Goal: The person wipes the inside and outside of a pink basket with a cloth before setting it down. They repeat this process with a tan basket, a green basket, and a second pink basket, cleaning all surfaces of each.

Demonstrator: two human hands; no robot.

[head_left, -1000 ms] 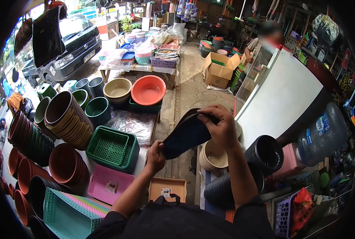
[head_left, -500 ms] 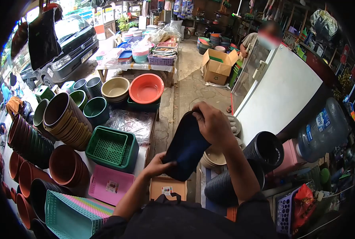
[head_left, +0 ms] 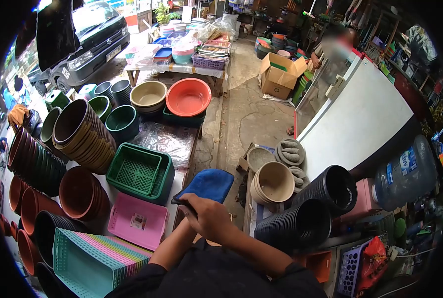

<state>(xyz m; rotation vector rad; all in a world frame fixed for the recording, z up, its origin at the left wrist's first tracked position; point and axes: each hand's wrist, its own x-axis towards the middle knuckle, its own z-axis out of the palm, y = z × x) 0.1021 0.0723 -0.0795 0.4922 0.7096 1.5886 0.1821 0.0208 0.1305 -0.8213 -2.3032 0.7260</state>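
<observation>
A blue, flat, soft-looking piece with a black edge (head_left: 207, 185) is in front of me over the near aisle; its exact kind does not show. My right hand (head_left: 210, 217) is closed at its near left corner, fingers curled over the dark edge. My left hand (head_left: 185, 222) is under and behind the right, wrists nearly crossing, and its fingers are mostly hidden. To the left of the hands lies a pink tray (head_left: 138, 222), with a green basket (head_left: 141, 171) behind it.
Stacked brown pots (head_left: 85, 131), a red basin (head_left: 188, 97) and teal baskets (head_left: 90, 263) crowd the left. On the right are beige pots (head_left: 273, 181), black pots (head_left: 301, 223), a white panel (head_left: 358, 111) and a water jug (head_left: 407, 171). A person (head_left: 326, 54) stands behind the panel.
The piece has come down and turned from upright and dark to flatter, showing its blue face. My right hand has moved down and left, over my left hand.
</observation>
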